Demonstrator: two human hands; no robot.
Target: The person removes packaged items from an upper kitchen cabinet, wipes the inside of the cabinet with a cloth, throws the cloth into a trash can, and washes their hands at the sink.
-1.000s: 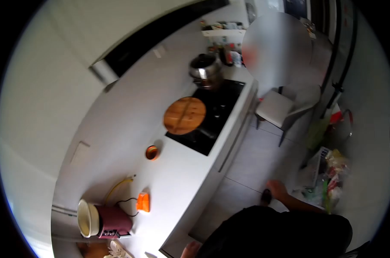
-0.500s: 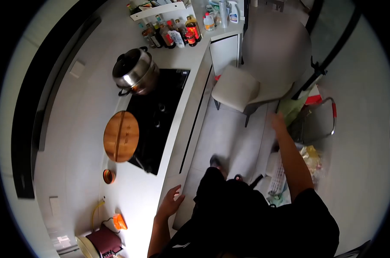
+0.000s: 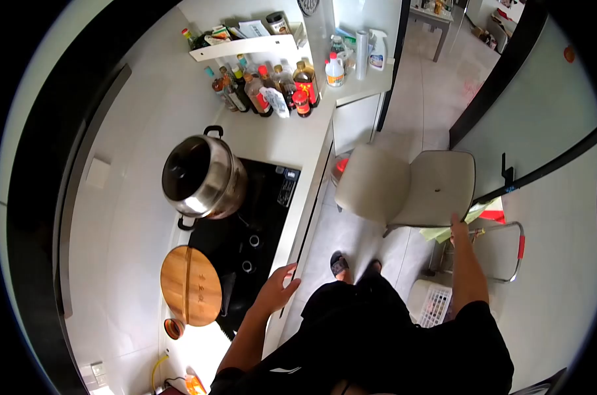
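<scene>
My left hand is open, thumb and fingers apart, just off the counter's front edge beside the black stove. It holds nothing. My right hand reaches to the near edge of the beige chair, close to a light green bag; its fingers are too small and foreshortened to show a grip. On the stove stands a large steel pot with a dark lid and black handles. Nearer to me, a round wooden lid covers whatever is under it, with a dark handle sticking out.
Bottles crowd the counter's far corner under a white shelf. A spray bottle stands right of them. A metal-framed cart and a white plastic basket lie to my right. An open doorway is ahead.
I have stepped forward, so stove, pot and chair appear closer. My right hand has come to the chair's edge. The left hand still hovers along the counter edge.
</scene>
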